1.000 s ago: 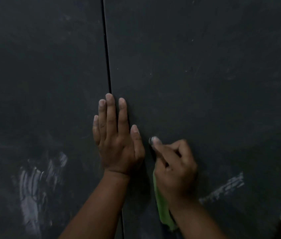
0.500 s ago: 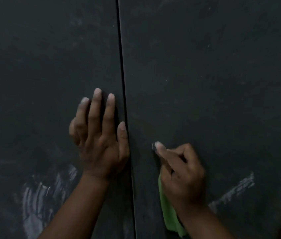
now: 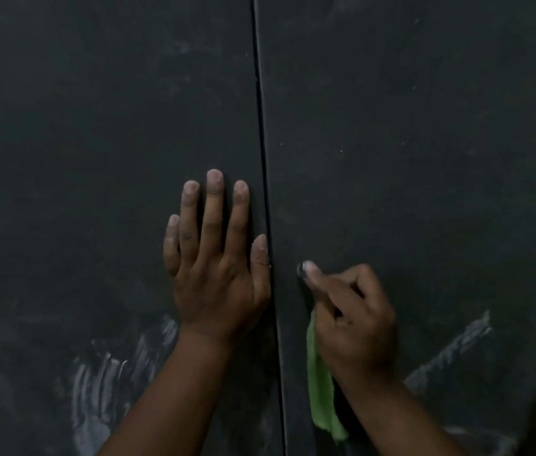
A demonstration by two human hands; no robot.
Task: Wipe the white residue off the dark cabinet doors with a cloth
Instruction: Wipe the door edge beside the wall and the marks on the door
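**Count of what is in view**

Two dark cabinet doors, left door [image 3: 95, 159] and right door [image 3: 424, 143]. Two hands: left hand [image 3: 218, 271], right hand [image 3: 352, 317]. One green cloth [image 3: 320, 390]. Two patches of white residue: left patch [image 3: 105, 383], right streak [image 3: 450, 350].

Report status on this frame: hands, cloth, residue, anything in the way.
Left hand flat on left door. Right hand grips green cloth, fingertip on right door. White residue remains on both. Nothing blocking.
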